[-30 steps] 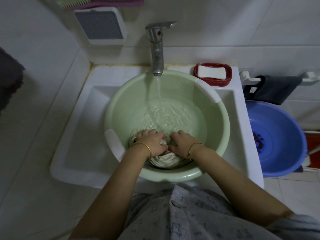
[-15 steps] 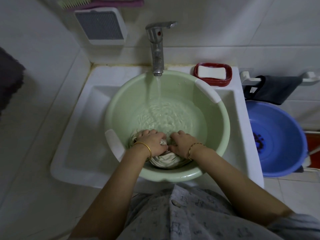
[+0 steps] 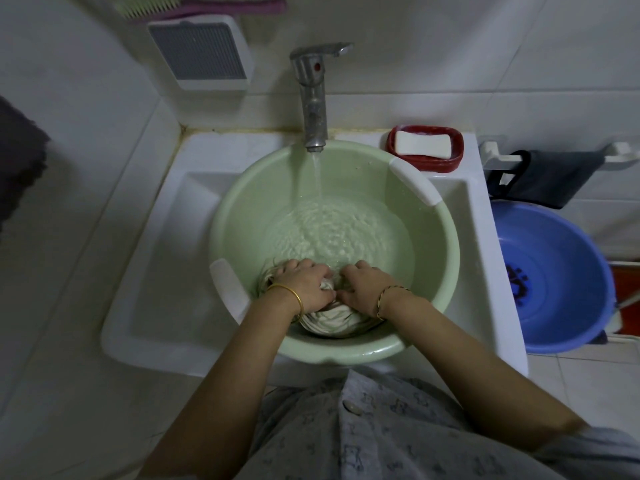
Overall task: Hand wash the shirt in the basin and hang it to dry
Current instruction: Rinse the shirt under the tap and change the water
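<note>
The shirt (image 3: pixel 329 322), a wet cream bundle, is bunched at the near side of the green basin (image 3: pixel 239 216), partly under the water. It is gripped from above by both hands, which are set side by side and almost touch. The left hand (image 3: pixel 301 285) is clamped on the bundle's left part with its fingers curled down into the cloth, and the right hand (image 3: pixel 363 285) is clamped on the right part in the same way. A gold bangle (image 3: pixel 289 296) is worn on the left wrist.

The basin is seated in a white sink (image 3: pixel 156 271), and a thin stream of water (image 3: pixel 317 174) is poured into its far side from a metal tap (image 3: pixel 313 98) — the surface is rippled. On the sink's far right corner, just beside the basin, a white bar of soap (image 3: pixel 423 144) is held in a red dish (image 3: pixel 453 157).

To the right of the sink a blue tub (image 3: pixel 554 271) is seen lower down, and above it a dark cloth (image 3: pixel 554 174) is draped over a white rail. On the wall left of the tap a grey-grilled box (image 3: pixel 201 53) is mounted.
</note>
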`<action>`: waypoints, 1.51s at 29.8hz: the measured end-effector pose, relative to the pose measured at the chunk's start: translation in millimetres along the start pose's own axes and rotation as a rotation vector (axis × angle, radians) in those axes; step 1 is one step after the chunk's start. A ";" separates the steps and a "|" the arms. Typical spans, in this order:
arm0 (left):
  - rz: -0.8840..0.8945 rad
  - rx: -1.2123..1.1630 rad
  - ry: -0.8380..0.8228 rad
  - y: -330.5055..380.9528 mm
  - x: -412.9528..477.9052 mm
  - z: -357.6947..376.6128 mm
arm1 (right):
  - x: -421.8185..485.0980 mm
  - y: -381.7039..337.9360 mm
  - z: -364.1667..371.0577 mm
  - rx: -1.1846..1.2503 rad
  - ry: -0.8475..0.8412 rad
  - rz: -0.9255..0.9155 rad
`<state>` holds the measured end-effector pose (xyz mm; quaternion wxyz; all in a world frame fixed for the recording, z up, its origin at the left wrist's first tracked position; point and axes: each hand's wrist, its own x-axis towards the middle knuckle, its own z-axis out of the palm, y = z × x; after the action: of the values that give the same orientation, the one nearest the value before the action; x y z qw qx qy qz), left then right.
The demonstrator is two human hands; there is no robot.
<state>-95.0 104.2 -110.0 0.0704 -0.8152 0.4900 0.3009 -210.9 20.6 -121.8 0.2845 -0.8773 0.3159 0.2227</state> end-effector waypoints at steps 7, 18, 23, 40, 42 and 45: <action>0.001 0.002 -0.001 -0.1 0.2 0.1 | 0.3 0.1 0.1 -0.003 0.004 0.003; 0.004 0.002 -0.001 -0.1 0.6 0.3 | 0.7 0.4 0.5 0.005 0.005 0.003; 0.003 -0.004 0.008 -0.4 0.4 1.2 | 0.4 1.0 0.2 0.012 0.003 0.001; 0.002 -0.006 0.005 0.8 -0.9 -0.6 | -0.4 1.6 0.3 0.008 0.007 0.000; 0.001 -0.006 0.009 0.8 -1.4 -0.5 | 0.0 1.3 0.3 0.006 0.006 0.000; 0.002 -0.007 0.005 1.3 -2.0 -1.0 | 0.5 1.2 0.6 0.009 0.002 0.005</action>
<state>-96.3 104.7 -107.9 0.0659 -0.8156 0.4901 0.3005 -211.4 20.0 -123.0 0.2878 -0.8753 0.3194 0.2211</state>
